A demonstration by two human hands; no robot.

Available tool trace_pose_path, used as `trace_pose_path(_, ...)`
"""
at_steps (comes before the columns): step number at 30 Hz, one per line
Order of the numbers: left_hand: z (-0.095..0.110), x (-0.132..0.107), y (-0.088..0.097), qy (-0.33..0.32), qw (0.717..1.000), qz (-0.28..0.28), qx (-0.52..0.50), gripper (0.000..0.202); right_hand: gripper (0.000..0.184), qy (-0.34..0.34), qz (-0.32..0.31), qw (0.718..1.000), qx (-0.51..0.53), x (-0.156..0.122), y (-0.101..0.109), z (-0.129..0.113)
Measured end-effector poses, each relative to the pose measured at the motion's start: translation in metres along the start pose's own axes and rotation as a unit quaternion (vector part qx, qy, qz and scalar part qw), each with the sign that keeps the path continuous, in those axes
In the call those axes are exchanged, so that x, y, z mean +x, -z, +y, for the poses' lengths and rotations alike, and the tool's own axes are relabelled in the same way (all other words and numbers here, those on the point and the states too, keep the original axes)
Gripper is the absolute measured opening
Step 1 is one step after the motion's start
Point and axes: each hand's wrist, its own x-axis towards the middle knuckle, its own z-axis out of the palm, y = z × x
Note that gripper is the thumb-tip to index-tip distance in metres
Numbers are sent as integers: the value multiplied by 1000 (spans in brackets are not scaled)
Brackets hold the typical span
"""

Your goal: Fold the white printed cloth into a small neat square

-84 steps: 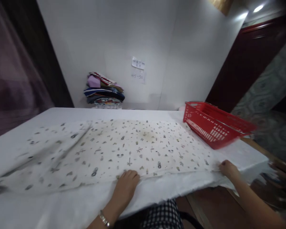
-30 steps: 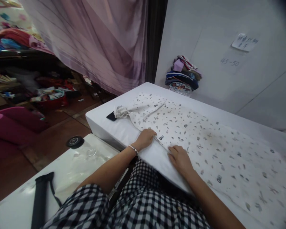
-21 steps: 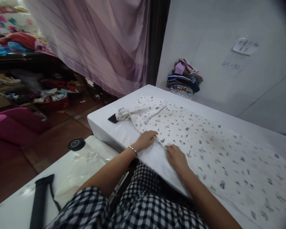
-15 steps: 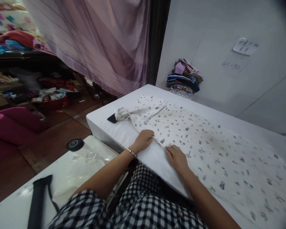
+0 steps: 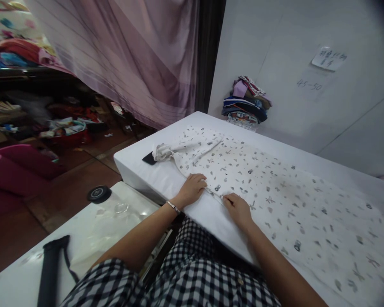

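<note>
A white garment (image 5: 275, 196) printed with small grey motifs lies spread flat on the white table (image 5: 153, 177). Its bunched cuff (image 5: 161, 151) rests near the table's left end, over a small dark object (image 5: 149, 158). My left hand (image 5: 193, 187), with a bracelet on the wrist, has its fingers curled on the garment's near edge. My right hand (image 5: 238, 209) pinches the same edge a short way to the right. The two hands sit close together along the hem.
A stack of folded clothes (image 5: 246, 102) stands at the table's far end by the white wall. A low white surface (image 5: 92, 226) on the left carries a black strap (image 5: 51, 268) and a round black object (image 5: 99, 194). Purple curtain (image 5: 131, 55) and floor clutter lie beyond.
Since 2.8 s ago the view swung left and the red basket left the picture; my hands came together on the near hem. In the last second they barely moved, the right hand curling tighter.
</note>
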Motion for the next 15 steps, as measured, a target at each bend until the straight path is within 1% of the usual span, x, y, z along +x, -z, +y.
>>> trace_pose_path(2,2,1,2,-12,1000,-2,15,17,27,-5,3,1000,2,-1,-1,0)
trace_pose_path(4,4,1,4,-14,1000,7,22,19,26,-9,8,1000,8,-1,-1,1)
trace_pose_path(7,8,0,8,-13,999,13,26,13,27,-9,14,1000,14,-1,-2,2)
trace_pose_path(12,12,-1,6,-39,998,-14,36,18,27,-10,23,999,20,1,-3,4)
trace_pose_path(15,12,2,4,-30,997,-24,61,17,27,-7,20,1000,16,0,-2,2)
